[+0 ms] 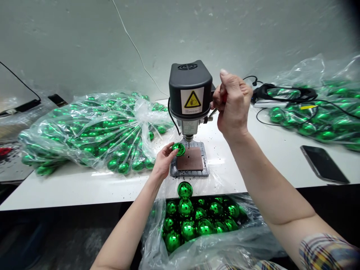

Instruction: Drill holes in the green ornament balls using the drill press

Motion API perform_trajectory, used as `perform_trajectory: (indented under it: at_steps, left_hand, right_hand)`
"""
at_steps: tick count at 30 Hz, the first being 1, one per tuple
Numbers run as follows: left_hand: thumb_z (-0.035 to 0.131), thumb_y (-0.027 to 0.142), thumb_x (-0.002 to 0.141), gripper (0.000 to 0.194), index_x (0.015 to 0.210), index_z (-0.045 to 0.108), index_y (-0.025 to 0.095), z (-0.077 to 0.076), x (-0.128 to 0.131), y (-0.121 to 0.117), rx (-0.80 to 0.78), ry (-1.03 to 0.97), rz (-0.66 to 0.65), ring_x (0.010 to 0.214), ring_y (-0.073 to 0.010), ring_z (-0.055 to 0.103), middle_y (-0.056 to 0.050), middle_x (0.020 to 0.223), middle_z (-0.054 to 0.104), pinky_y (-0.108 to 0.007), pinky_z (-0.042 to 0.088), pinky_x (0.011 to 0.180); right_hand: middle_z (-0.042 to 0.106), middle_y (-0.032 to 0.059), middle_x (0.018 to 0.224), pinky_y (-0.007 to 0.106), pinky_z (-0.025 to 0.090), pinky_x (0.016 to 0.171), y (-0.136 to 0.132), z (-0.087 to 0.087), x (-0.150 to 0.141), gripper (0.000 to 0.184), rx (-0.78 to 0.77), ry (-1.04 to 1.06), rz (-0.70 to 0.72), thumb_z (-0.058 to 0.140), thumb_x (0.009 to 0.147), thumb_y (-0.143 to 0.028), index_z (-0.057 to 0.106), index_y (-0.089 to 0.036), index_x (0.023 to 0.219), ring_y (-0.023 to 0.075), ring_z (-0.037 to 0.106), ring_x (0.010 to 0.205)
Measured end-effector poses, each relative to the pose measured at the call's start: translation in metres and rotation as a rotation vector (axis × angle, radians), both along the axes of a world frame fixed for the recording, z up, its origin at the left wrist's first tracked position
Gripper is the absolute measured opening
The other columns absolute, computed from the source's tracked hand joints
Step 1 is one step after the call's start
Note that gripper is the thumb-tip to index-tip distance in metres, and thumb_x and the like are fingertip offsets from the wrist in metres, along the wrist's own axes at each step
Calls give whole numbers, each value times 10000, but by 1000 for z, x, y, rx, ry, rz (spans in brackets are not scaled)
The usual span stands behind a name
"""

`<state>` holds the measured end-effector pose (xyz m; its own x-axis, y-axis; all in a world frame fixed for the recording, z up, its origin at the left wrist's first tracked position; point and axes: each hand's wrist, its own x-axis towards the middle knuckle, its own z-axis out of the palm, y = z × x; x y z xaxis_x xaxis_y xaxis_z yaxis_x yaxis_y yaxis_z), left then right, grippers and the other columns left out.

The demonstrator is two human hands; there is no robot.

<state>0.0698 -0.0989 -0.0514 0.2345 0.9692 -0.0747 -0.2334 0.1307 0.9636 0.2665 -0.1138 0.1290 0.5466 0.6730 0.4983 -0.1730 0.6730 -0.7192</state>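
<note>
My left hand (165,159) is closed on a shiny green ball ornament (178,149), pinched between thumb and fingers just left of the drill bit. My right hand (233,101) is raised and wrapped round the feed lever of a small bench drill press (190,84); a bit of red handle shows between the fingers. The thin drill bit (189,144) points down at a brown board (190,159) with a hole in it, lying on the grey base plate (206,170). Another green ball (185,190) shows at the table's front edge, below the base.
An open plastic bag (216,245) of green balls lies in my lap. Filled bags stand on the left (92,131) and right (332,116). A phone (324,164), a black strap-like device (287,93) and cables lie on the right. Dark shavings dot the white table (84,189).
</note>
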Motion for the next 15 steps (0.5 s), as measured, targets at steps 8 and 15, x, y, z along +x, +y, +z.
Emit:
perform_trajectory:
  at_steps: [8, 15]
  left_hand:
    - [842, 331, 704, 555, 1195, 661, 145, -20, 24, 6, 131, 140, -32, 1056, -236, 677, -103, 1109, 741, -408, 500, 1009]
    - [850, 301, 699, 574, 1213, 636, 163, -31, 32, -2, 223, 243, -69, 1114, -258, 671, -125, 1209, 699, -439, 496, 1052]
  right_hand:
    - [361, -62, 454, 245, 307, 395, 1, -2, 1, 430, -9, -35, -2, 609, 894, -331, 382, -227, 544, 60, 341, 410]
    - [361, -64, 452, 242, 287, 395, 1, -2, 2, 437, 19, -25, 1, 612, 889, -335, 385, -226, 532, 56, 350, 404]
